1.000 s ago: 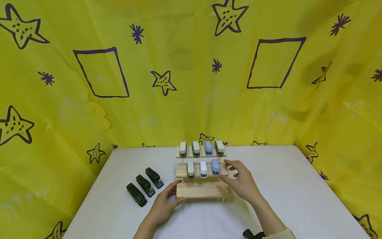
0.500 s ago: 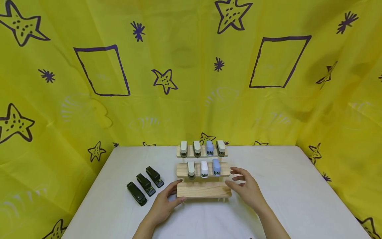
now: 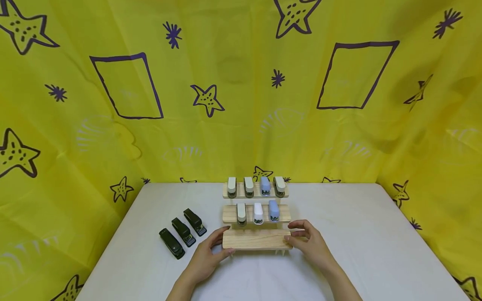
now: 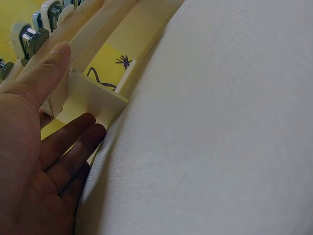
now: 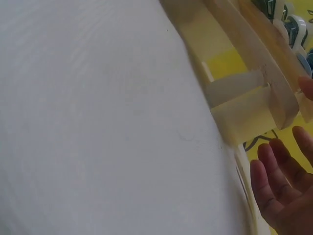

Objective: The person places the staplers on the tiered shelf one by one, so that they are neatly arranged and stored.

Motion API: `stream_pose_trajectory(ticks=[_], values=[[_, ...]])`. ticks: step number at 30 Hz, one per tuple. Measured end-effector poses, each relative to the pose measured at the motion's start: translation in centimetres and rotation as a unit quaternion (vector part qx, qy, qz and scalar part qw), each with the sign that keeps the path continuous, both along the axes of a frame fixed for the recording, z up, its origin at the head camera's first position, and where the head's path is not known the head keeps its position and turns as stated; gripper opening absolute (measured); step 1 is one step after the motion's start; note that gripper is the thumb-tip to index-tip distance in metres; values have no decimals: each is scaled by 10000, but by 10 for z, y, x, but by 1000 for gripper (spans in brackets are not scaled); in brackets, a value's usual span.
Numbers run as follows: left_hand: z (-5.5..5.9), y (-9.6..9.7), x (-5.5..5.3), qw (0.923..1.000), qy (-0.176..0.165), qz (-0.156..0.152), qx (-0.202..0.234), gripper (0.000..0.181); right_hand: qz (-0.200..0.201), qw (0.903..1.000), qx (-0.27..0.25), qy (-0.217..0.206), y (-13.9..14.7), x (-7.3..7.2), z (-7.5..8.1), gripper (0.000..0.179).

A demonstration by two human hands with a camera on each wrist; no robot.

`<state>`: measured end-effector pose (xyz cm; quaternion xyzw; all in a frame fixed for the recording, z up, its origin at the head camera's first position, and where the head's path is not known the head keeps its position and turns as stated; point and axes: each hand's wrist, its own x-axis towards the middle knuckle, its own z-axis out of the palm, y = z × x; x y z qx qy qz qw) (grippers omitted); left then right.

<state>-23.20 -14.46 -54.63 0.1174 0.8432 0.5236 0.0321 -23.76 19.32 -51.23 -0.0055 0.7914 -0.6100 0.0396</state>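
Note:
A tiered wooden display stand (image 3: 256,240) holds small staplers on its two upper shelves. The back shelf carries two cream staplers (image 3: 232,187), a blue stapler (image 3: 265,186) and another pale one. On the middle shelf sit a cream stapler (image 3: 241,214), a white stapler (image 3: 257,213) and a blue stapler (image 3: 274,210). My left hand (image 3: 206,257) holds the front shelf's left end, thumb along its front edge (image 4: 51,100). My right hand (image 3: 311,246) is at the right end, thumb at the shelf edge; its other fingers (image 5: 274,171) stand loosely apart from the wood.
Three dark green staplers (image 3: 183,232) lie in a slanted row left of the stand. All stand on a white-covered table (image 3: 357,234). Yellow fabric (image 3: 233,138) with star drawings encloses the table at the back and sides.
My right hand has moved forward and down, from beside the middle shelf to the front shelf's right end. My left hand stays in place. The head view has shifted slightly.

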Motion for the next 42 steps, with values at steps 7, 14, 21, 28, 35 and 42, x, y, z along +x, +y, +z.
stream_pose_trajectory(ticks=[7, 14, 21, 28, 35, 42], values=[[0, -1, 2, 10000, 62, 8, -73, 68, 507, 9966, -536, 362, 4, 2, -15, 46], [1, -1, 1, 9999, 125, -35, -106, 69, 863, 9870, -900, 1016, 7, 2, -24, 44], [2, -3, 1, 9998, 160, 52, -131, 69, 1104, 9831, -860, 1183, 6, -2, -30, 49], [2, -3, 0, 9999, 114, -11, -125, 69, 1079, 9858, -769, 1028, 6, -2, -32, 51], [1, -2, -2, 9998, 118, -54, -129, 68, 1091, 9880, -705, 830, 6, -3, -30, 54], [-2, -2, -2, 10000, 61, -3, -63, 68, 1053, 9897, -619, 747, 5, -5, -30, 54]])
